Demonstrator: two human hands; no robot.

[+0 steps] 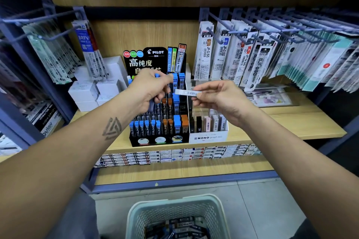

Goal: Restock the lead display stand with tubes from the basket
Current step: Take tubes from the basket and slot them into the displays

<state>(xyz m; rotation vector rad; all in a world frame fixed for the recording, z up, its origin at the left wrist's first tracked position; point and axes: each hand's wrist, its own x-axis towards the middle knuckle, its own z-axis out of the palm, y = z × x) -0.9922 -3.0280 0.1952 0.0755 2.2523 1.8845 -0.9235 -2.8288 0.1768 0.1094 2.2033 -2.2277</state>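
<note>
Centrally, both hands are raised in front of the lead display stand (159,122), a black stepped plastic rack with a printed header card, standing on a wood-grain shelf (291,120). The left hand (149,89) is curled around several slim tubes (152,103); one blue cap shows above its fingers and a dark translucent body shows below the palm. The right hand (217,99) pinches a single tube (186,92) between thumb and fingertips, held roughly horizontal just in front of the stand's upper tiers; this tube has a blue cap on its left end and a white barcode label along its flat side. The stand's rows hold upright rectangular tubes with blue and orange caps. Just beside the stand on its right sits a white cardboard display box (208,136) containing black, pink and pale tubes. On the tiled floor below, a pale green perforated plastic basket (174,211) holds a loose pile of dark tubes. Hanging refill packets (252,60) in clear sleeves fill metal pegs on the right.
</note>
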